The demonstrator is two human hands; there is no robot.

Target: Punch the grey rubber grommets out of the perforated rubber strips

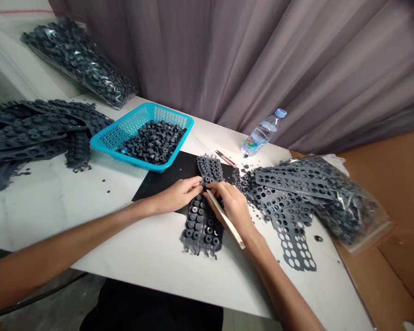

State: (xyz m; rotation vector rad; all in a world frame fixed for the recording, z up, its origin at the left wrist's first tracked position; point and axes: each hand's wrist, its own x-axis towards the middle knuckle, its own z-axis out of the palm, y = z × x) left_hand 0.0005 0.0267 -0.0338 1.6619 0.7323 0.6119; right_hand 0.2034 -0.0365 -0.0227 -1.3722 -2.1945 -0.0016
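A dark grey moulded rubber sheet (pixel 200 226) with rows of round, ring-like parts lies lengthwise before me, partly on a black mat (pixel 163 184). My left hand (pixel 183 192) is closed at its left edge, thumb and fingers pinching around the middle of the sheet. A slim white stick-like tool (pixel 225 218) with a reddish rear end lies in my closed right hand (pixel 232 202). Its front end meets the sheet close to my left fingertips; the exact tip is hidden by my fingers. Beyond the sheet lies a pair of small pinkish-handled snips (pixel 226 158).
A blue basket (pixel 105 142) holds many loose rubber parts. Uncut sheets (pixel 37 126) are piled at left, below a filled plastic bag (pixel 76 59). Punched-out sheets (pixel 295 184), scraps and another filled bag (pixel 352 211) lie at right. A water bottle (pixel 262 133) stands tilted-looking near the curtain.
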